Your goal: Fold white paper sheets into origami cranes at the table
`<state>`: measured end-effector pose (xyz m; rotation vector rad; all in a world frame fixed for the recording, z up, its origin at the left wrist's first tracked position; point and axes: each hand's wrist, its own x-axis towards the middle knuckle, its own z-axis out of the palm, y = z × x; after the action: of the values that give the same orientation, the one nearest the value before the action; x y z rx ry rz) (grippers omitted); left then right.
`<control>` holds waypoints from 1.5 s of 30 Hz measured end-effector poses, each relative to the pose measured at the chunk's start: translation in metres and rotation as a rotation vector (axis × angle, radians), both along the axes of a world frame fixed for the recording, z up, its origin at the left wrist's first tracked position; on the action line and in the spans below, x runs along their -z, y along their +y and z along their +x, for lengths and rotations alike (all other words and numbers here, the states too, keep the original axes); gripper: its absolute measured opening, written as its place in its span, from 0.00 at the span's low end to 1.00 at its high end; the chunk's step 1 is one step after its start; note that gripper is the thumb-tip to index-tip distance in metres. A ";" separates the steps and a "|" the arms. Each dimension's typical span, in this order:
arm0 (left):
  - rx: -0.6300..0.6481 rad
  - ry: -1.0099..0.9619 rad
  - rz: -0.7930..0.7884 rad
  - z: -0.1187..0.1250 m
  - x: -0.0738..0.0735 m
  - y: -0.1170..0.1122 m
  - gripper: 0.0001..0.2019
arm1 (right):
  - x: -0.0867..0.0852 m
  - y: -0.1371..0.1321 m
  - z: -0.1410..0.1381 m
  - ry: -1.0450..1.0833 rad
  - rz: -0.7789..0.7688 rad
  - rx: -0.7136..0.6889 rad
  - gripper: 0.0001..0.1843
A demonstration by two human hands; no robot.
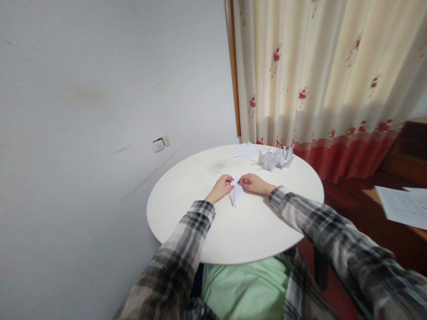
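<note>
A small folded piece of white paper (236,193) lies on the round white table (207,231), its point towards me. My left hand (222,186) pinches its upper left corner with curled fingers. My right hand (251,182) presses on its upper right corner, fingers closed. Both forearms in plaid sleeves rest over the table.
Several finished folded paper figures (276,158) and flat paper pieces (245,150) sit at the table's far edge. A flowered curtain (327,80) hangs behind. A white wall with a socket (160,143) is on the left. Printed sheets (402,205) lie on a wooden surface at right.
</note>
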<state>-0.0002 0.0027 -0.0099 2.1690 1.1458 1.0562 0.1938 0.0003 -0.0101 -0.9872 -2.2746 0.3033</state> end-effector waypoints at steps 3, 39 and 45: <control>-0.053 0.117 0.118 -0.002 -0.003 -0.003 0.09 | -0.002 -0.003 -0.002 -0.063 0.084 0.034 0.10; -0.113 0.682 0.369 0.010 -0.015 -0.023 0.12 | 0.000 -0.006 -0.003 -0.185 0.195 -0.051 0.13; -0.099 0.696 0.408 0.008 -0.014 -0.023 0.11 | -0.002 -0.007 -0.005 -0.216 0.202 -0.033 0.14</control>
<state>0.0082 -0.0204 0.0045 2.9659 1.4254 0.6052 0.1892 -0.0068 -0.0084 -0.9146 -2.4595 -0.0217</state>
